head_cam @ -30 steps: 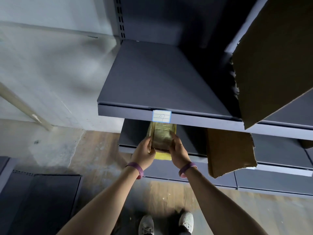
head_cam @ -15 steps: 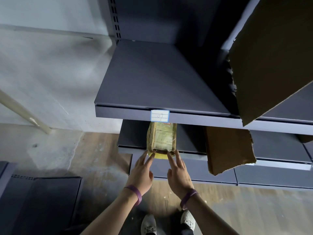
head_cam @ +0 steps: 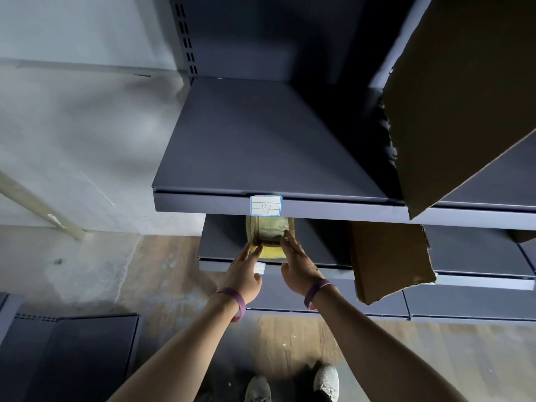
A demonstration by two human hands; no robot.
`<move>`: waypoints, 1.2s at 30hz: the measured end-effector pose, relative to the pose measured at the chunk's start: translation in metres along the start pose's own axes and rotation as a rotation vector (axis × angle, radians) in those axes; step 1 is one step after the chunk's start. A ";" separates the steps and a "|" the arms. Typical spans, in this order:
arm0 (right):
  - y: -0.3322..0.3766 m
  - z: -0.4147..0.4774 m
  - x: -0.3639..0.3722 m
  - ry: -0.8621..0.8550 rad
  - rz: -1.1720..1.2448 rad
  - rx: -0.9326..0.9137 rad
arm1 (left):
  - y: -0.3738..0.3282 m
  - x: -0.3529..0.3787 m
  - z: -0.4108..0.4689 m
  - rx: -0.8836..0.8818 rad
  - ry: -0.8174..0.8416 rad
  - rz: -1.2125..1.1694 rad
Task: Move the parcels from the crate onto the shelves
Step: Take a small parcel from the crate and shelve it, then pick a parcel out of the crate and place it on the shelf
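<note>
A small parcel (head_cam: 269,232) wrapped in yellowish-brown tape lies on the lower dark shelf (head_cam: 223,242), partly hidden under the shelf above. My left hand (head_cam: 243,274) has its fingertips at the parcel's near left corner. My right hand (head_cam: 295,264) rests its fingers along the parcel's right side. Both hands have their fingers extended and touch the parcel without closing around it. The crate is out of view.
The upper shelf (head_cam: 261,146) carries a paper label marked 07 (head_cam: 266,205) on its front edge. Torn cardboard sheets hang at the upper right (head_cam: 464,91) and beside the parcel (head_cam: 385,259). A dark metal panel (head_cam: 72,355) lies on the wooden floor at left.
Both hands gripped the parcel a second ago, set it on the lower shelf, drew back with fingers spread, and now push it further in under the upper shelf.
</note>
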State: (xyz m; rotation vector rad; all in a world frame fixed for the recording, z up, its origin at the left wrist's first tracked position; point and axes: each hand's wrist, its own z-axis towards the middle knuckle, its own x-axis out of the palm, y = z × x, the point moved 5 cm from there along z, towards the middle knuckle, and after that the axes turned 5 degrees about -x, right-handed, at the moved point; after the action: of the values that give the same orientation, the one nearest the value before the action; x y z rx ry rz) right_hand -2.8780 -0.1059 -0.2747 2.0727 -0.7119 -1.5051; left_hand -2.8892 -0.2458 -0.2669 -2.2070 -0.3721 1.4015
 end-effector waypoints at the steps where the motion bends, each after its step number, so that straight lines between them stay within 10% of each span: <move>1: -0.001 -0.002 0.000 0.012 0.017 0.004 | -0.001 -0.001 0.000 0.001 -0.003 -0.014; 15: -0.059 -0.168 0.013 -0.042 0.186 0.317 | -0.073 0.097 -0.086 -0.050 0.190 -0.160; 36: -0.327 -0.636 -0.248 -1.222 0.619 0.697 | -0.562 0.357 -0.328 0.724 0.694 -0.204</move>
State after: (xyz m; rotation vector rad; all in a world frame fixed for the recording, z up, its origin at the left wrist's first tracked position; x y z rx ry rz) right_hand -2.2915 0.3508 -0.1315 0.7924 -2.2957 -2.1667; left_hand -2.4201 0.3108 -0.1215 -1.8080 0.1447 0.4710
